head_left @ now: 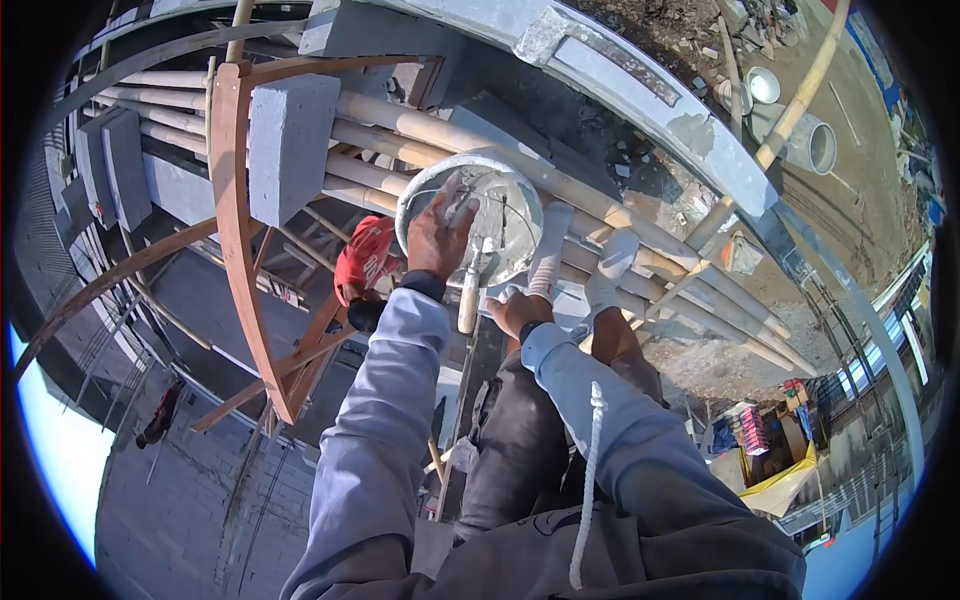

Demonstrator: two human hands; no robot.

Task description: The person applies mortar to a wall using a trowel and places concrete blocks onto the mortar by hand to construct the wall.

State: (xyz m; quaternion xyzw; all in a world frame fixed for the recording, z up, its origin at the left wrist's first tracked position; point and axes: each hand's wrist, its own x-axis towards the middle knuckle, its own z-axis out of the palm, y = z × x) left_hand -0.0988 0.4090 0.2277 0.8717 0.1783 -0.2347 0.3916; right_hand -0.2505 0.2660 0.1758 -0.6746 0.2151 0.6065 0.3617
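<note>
A round bucket (533, 232) with grey wet mortar inside rests on the bamboo poles in front of me. My left hand (440, 232) reaches over its left side, fingers extended and apart, the tips smeared with grey mortar. A trowel lies in the bucket, its wooden handle (468, 303) sticking out over the near rim. Just below that rim, to the right of the handle, my right hand (515, 310) has its fingers curled closed. What they hold, if anything, is hidden.
My feet in pale socks (617, 255) stand on the bamboo poles (400, 118), high above ground. Grey blocks (290, 148) and a curved wooden beam (230, 180) are at left. A person in a red shirt (368, 255) is below. A concrete ledge (640, 95) runs at upper right.
</note>
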